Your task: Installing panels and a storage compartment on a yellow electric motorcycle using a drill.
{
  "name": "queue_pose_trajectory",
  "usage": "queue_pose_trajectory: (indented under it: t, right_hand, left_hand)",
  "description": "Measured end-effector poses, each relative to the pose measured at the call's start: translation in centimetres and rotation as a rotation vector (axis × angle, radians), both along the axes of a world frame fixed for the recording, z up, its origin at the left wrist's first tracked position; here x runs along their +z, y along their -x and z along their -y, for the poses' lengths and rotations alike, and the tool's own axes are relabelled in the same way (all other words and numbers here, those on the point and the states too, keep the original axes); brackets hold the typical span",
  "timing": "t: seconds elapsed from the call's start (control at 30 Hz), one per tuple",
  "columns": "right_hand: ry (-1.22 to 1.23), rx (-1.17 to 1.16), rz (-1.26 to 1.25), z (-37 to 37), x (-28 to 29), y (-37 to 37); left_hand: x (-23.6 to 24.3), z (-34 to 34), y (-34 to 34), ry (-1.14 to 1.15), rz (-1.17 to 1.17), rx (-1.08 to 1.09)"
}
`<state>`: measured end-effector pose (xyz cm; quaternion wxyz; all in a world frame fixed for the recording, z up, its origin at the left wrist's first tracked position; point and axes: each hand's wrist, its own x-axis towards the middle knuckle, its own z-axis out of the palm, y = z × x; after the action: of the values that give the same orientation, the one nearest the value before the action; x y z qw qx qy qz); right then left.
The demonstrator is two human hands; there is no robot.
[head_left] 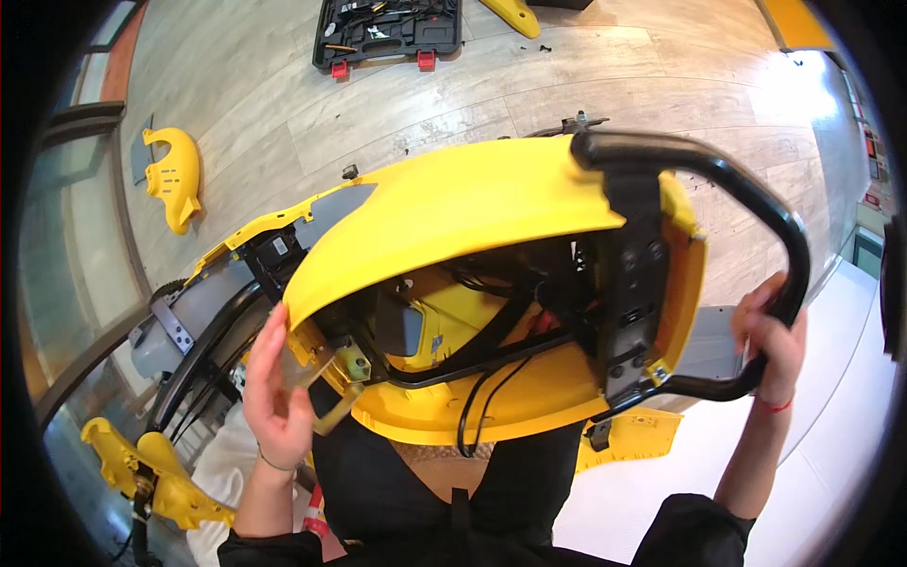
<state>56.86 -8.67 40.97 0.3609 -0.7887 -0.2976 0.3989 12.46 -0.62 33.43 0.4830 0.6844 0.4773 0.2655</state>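
A large yellow body shell, like the tail of a scooter, lies across the middle over my knees. Its opening shows a black tube frame, loose cables and yellow inner panels. My left hand rests at the shell's left end, fingers stretched along the rim and thumb apart. Close by that hand are a small metal bracket and a translucent strip. At the right end, a looped black grab rail is fixed to a black plate. My right hand, slightly blurred, wraps round the rail's lower right side.
An open black tool case lies on the wooden floor at the top. A yellow curved cover lies at left, and more yellow parts are at lower left. Black frame tubing extends left. A yellow panel lies on white sheeting.
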Motion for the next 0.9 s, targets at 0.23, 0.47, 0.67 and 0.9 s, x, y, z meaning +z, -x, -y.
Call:
queue_pose_trajectory:
  t: [0.23, 0.47, 0.67, 0.9]
  right_hand:
    - [0.123, -0.046, -0.2, -0.4, 1.3, -0.5]
    - [0.038, 0.253, -0.203, 0.1, 0.0, -2.7]
    - [-0.094, 0.58, -0.62, -4.7, 0.3, -7.9]
    - [0.035, 0.36, -0.09, -18.3, -14.4, -16.3]
  left_hand:
    - [5.4, -1.7, 0.1, 0.014, -0.291, 0.297]
    - [8.9, -9.4, -17.4, 0.001, -0.422, -0.178]
    - [5.8, -10.4, -21.1, -0.15, -0.65, -0.333]
    - [5.2, -11.0, -21.2, -0.158, -0.672, -0.337]
